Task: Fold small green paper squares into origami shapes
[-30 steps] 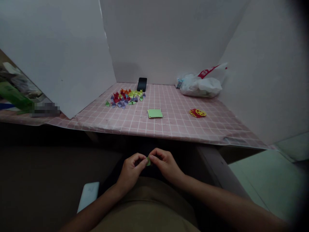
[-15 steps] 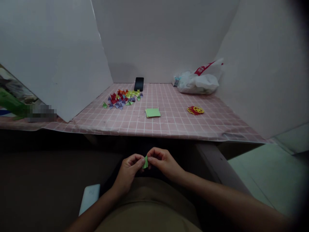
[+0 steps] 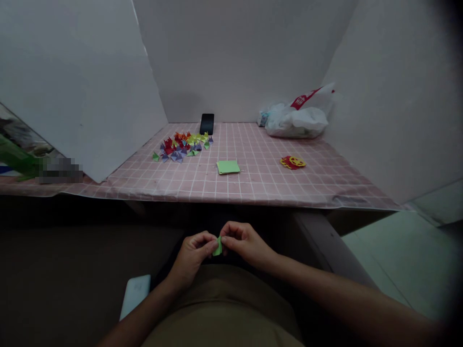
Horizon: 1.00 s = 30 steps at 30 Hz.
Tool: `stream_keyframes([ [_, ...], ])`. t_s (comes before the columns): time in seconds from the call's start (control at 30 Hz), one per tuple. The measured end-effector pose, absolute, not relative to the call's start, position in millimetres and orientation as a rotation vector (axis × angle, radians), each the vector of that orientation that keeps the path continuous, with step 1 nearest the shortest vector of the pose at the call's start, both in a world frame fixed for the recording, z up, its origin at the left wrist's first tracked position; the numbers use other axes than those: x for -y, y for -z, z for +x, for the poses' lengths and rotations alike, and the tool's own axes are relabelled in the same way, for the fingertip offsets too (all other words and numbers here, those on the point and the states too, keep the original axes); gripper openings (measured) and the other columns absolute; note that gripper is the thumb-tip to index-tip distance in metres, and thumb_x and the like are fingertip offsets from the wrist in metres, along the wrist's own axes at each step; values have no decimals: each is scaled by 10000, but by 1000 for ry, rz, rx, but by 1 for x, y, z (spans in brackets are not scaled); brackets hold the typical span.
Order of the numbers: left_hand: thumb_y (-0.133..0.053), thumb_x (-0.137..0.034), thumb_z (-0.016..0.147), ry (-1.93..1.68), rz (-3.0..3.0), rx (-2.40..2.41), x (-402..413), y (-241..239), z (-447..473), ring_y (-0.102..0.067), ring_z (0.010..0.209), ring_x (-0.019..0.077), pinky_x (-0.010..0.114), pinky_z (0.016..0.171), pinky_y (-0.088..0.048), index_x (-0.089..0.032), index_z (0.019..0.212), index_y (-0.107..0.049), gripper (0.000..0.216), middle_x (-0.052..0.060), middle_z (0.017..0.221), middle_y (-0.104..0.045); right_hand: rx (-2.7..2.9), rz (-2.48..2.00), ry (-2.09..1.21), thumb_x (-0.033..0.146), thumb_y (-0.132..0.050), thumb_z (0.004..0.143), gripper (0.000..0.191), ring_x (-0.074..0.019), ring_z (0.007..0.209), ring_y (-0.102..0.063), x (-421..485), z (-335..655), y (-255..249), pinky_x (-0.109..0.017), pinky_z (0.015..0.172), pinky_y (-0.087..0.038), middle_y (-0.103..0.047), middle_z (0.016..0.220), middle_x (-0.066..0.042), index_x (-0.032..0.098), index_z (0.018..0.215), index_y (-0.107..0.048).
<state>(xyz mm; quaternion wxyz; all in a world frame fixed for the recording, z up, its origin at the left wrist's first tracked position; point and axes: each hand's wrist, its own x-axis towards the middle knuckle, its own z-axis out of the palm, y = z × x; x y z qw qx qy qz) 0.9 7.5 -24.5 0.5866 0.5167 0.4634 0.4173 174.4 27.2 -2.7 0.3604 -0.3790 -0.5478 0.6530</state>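
Note:
A small piece of folded green paper [image 3: 217, 246] is pinched between my two hands, above my lap and below the table edge. My left hand [image 3: 195, 250] grips its left side with thumb and forefinger. From the right, my right hand [image 3: 246, 243] pinches its upper right edge, the fingers curled. Ahead on the table lies a stack of green paper sheets [image 3: 228, 166]. Farther left, several small folded paper pieces [image 3: 177, 147] in red, orange, yellow, purple and green sit in a cluster.
The pink checked tablecloth [image 3: 249, 185] covers the table between white panels. A black phone [image 3: 207, 124] leans at the back. Red and yellow cut-out shapes [image 3: 292, 162] and a white plastic bag [image 3: 297, 121] are to the right. A white flat device [image 3: 135, 293] lies beside my left forearm.
The green paper has turned slightly between my fingers, its lower end now farther left. Both hands stay nearly in place. The view has tipped slightly.

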Motion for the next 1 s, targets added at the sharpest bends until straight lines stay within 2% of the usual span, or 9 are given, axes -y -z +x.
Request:
stream_keyframes([
  [0.4,-705,-314,758,-905,1139,-987,-5,25,-3,-437,571,95,219,577,-335,-153,663,-630,202,-25,608,-564,1490,-973,-1648,229,-609,769,96,-114,563,-548,-22,175,1,-234,547,-411,-587,598,28,169,703,-574],
  [0.67,-676,-326,760,-912,1199,-1024,-4,27,2,-446,577,102,228,580,-353,-158,653,-554,234,-18,612,-562,1495,-896,-1730,375,-567,849,271,-116,581,-562,-26,174,6,-253,603,-436,-606,611,2,150,698,-568],
  [0.8,-664,-306,754,-929,1298,-1095,-4,25,3,-433,578,101,224,573,-348,-154,650,-576,204,-32,603,-511,1555,-1008,-1667,340,-645,785,225,-101,535,-506,-27,174,7,-222,524,-373,-562,585,22,149,697,-565],
  [1.0,-622,-327,797,-948,1314,-1146,-3,21,4,-504,608,123,236,592,-395,-154,701,-618,198,-7,643,-580,1589,-1005,-1502,331,-572,843,214,-112,564,-515,-28,176,6,-237,548,-392,-558,619,11,155,721,-552],
])
